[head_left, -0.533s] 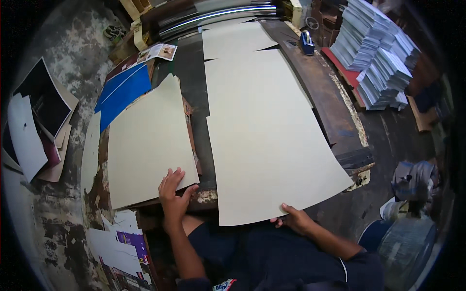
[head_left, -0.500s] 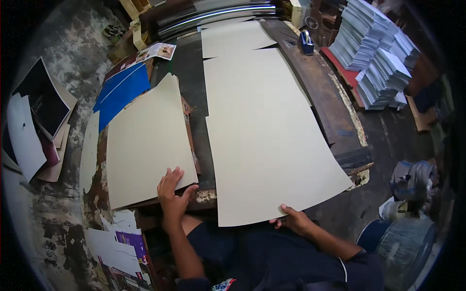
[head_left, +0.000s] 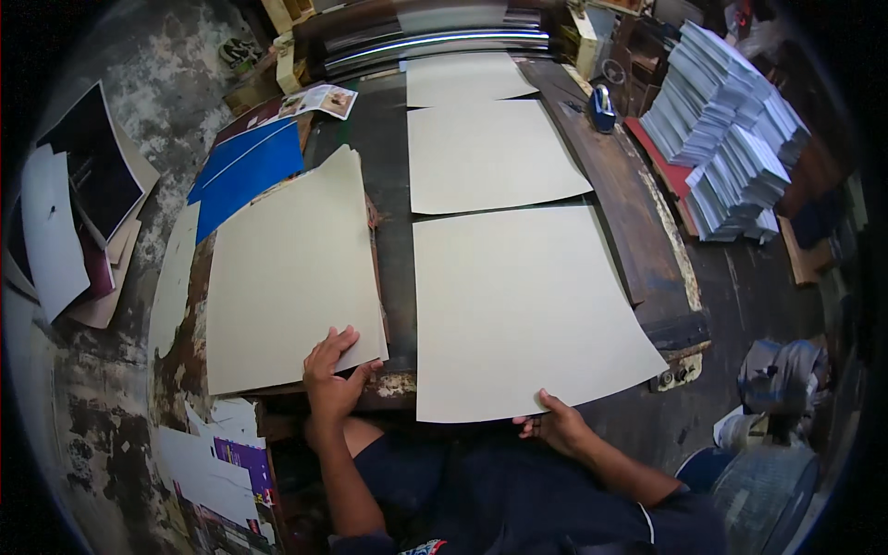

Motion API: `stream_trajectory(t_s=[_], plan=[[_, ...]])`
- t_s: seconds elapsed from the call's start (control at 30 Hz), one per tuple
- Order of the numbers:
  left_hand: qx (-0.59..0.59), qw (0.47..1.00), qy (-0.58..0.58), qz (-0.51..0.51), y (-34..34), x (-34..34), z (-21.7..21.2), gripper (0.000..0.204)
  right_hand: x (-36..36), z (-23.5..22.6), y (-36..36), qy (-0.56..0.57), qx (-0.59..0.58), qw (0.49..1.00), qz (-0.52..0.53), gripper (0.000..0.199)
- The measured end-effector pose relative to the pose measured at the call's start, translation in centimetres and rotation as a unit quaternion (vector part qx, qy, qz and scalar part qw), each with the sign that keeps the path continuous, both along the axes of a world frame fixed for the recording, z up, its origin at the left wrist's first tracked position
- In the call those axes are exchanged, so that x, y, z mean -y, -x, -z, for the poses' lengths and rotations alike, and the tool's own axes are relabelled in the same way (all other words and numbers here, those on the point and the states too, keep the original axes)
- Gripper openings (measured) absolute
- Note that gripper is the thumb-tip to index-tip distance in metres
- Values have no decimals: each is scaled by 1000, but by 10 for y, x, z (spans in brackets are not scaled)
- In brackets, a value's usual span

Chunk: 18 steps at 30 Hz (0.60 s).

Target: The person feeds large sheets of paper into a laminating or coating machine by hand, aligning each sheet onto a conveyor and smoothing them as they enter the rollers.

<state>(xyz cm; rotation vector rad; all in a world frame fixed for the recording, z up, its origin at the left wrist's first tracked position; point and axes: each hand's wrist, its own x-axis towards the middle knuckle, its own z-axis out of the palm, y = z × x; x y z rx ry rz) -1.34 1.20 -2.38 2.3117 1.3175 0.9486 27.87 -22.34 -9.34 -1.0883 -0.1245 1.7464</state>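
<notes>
A large cream sheet of paper lies on the dark tabletop, its near edge overhanging towards me. My right hand grips that near edge, thumb on top and fingers underneath. Beyond it lie a second cream sheet and a third, in a line leading to shiny metal rollers. On the left is a stack of similar cream sheets, its far corner curled up. My left hand rests on the stack's near right corner, open, with the fingers on the top sheet and the thumb apart.
A blue sheet and a printed leaflet lie behind the stack. A tape dispenser stands at the far right. Piles of folded papers rise beyond the table's right side. Large loose sheets lean at far left.
The two farther sheets have moved away towards the rollers, opening a dark gap before the nearest sheet. My right hand keeps its grip; my left stays on the stack. The view has shifted slightly.
</notes>
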Motion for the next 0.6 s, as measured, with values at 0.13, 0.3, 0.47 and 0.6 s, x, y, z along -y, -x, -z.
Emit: stream_trajectory(t_s=[0.13,0.3,0.47,0.6], plan=[[5,999,-51,-5,0,1,4,40,-19,8,-7,6,-3,999,38,53],[119,982,-116,-93,-10,1,15,27,-47,20,-6,2,7,997,80,52],[361,913,-39,-186,-20,-1,7,40,-55,37,5,10,26,987,160,54],[433,875,-32,-213,-18,-3,5,39,-67,-26,25,60,49,991,112,58]])
